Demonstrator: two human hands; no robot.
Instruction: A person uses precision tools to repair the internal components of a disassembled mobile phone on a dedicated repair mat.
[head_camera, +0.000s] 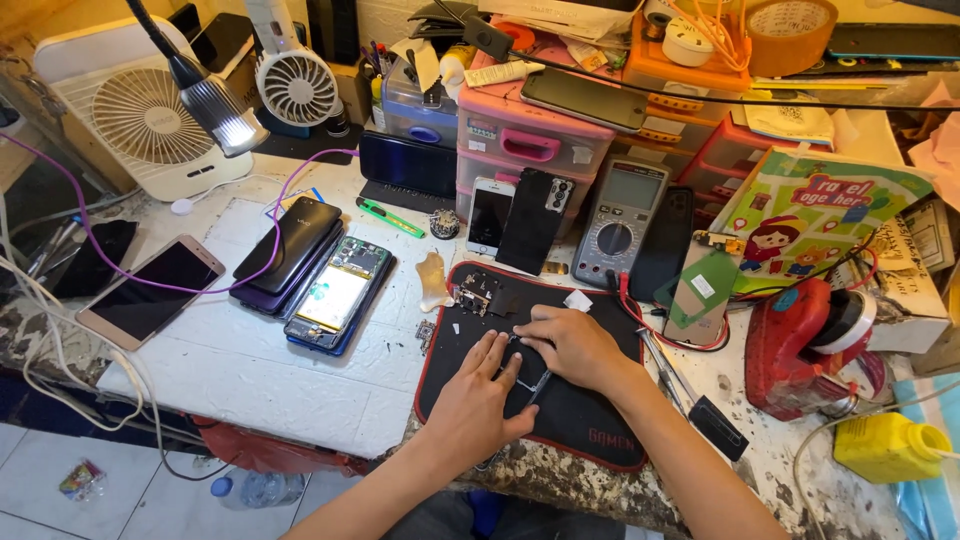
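Observation:
Both of my hands rest on a black work mat with a red border (590, 425). My left hand (478, 398) lies flat, its fingertips pressing down on a small dark phone part (512, 352) on the mat. My right hand (575, 345) is curled over the same spot and grips thin metal tweezers (538, 384), whose tips point down between the two hands. What lies under my right fingers is hidden. Small circuit pieces (478, 296) lie at the mat's far left corner.
An opened phone (338, 296), a stack of dark phones (290, 250) and a rose-gold phone (150, 290) lie on the left. A multimeter (625, 220), more phones and plastic drawers (530, 135) stand behind the mat. A red tool (800, 345), a yellow bottle (885, 445), fans and a lamp (215, 110) surround the bench.

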